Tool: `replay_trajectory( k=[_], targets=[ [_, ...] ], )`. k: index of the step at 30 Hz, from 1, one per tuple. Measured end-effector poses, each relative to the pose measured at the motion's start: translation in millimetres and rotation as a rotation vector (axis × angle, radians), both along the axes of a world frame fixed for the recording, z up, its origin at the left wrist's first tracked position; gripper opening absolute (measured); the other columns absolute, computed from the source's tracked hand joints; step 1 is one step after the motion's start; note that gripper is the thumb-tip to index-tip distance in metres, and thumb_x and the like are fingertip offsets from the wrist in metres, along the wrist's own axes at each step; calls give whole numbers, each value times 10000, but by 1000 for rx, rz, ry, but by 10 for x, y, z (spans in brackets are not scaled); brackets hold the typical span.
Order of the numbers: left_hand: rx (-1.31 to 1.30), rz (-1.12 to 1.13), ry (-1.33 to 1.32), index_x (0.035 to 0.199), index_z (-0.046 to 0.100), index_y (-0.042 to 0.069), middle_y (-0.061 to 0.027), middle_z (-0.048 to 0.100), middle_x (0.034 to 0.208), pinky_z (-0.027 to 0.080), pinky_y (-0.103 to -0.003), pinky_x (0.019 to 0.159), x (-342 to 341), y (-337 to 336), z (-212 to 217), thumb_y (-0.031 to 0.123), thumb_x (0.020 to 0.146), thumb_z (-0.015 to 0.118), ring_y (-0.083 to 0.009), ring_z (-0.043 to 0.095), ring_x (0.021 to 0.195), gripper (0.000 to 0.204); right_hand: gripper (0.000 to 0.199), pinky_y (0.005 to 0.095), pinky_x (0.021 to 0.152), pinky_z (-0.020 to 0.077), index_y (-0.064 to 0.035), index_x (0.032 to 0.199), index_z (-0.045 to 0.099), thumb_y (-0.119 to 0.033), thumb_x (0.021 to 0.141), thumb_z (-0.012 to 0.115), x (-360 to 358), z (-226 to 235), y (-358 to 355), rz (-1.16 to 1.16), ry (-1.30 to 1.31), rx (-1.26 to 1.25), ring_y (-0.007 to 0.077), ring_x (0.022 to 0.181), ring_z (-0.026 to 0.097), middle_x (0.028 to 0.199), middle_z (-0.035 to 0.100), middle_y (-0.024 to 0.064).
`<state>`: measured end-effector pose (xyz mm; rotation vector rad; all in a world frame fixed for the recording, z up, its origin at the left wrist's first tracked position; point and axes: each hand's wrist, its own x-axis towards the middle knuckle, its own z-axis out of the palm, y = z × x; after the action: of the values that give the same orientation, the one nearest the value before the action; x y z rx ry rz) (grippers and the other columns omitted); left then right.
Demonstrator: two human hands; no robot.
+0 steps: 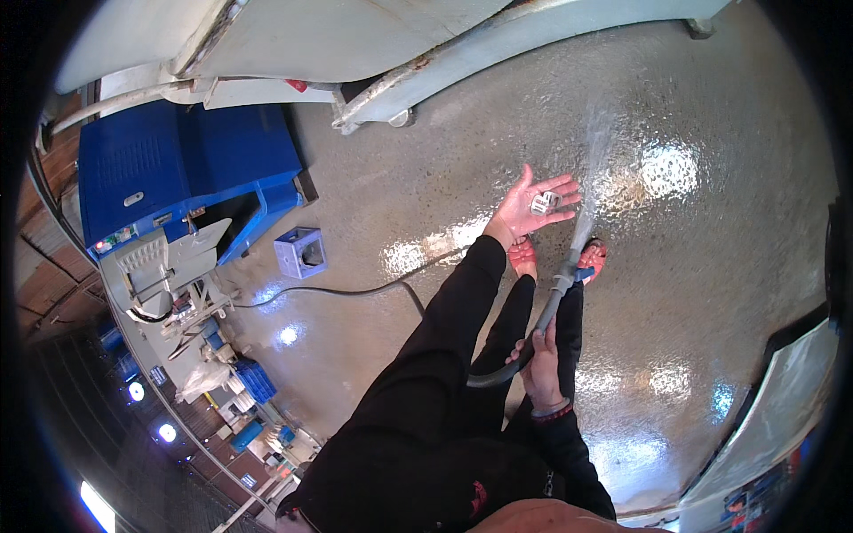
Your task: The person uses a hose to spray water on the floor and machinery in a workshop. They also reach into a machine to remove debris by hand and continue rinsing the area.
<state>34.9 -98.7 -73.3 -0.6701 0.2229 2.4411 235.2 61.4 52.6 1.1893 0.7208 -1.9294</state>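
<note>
- Gripping the grey hose (549, 311), our right hand (542, 373) has its fingers wrapped around it, below the grey valve (562, 277) with its blue lever (584, 274).
- Our left hand (520, 206) is open, palm up with the fingers spread, and carries small silvery metalwork (544, 203) with slots in it; we cannot tell whether it is one piece or several.
- We see a jet of water (582, 233) leave the hose end beyond the valve and shoot ahead over the floor (711, 293). It passes just beside our left fingertips in this view; we cannot tell whether it touches them.
- Behind our right hand the hose bends toward our left. A dark hose (355, 291) also lies along the floor on our left and disappears behind our black left sleeve (453, 311); we cannot see how the two join.
- We have a reddish bracelet (553, 410) on the right wrist, and below our hands we see red shoes (593, 256) on the wet, shining floor.
- To our left we see a blue machine (187, 169), with a lavender plastic stool (289, 256) near it on the floor.
- Ahead of us stands a large pale metal structure (355, 44) with rusty edges.
</note>
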Motion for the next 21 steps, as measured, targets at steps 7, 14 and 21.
replay_trajectory(
  k=[7, 14, 21],
  targets=[
    [1, 85, 52, 1387, 349, -33, -210, 368, 1420, 294, -510, 1091, 25, -244, -79, 667, 901, 234, -376, 355, 1313, 860, 568, 358, 624, 519, -295, 1487, 51, -229, 1017, 363, 87, 221, -299, 54, 81, 3, 172, 651, 549, 792, 521, 82],
    [-651, -213, -80, 1157, 565, 10, -140, 576, 1041, 528, -366, 846, 132, -163, -850, 230, 962, 509, -233, 578, 980, 299, 602, 335, 623, 516, -303, 1496, 22, -183, 1015, 364, 303, 504, -560, 191, 145, -114, 161, 656, 533, 797, 519, 76],
    [-824, -178, -31, 1187, 501, 12, -114, 565, 1037, 539, -293, 732, 536, -261, -991, 43, 909, 511, -169, 588, 830, 280, 578, 334, 582, 521, -315, 1487, 43, -191, 1016, 356, -120, -25, -248, 47, 21, -47, 168, 625, 534, 759, 513, 75]
  ],
)
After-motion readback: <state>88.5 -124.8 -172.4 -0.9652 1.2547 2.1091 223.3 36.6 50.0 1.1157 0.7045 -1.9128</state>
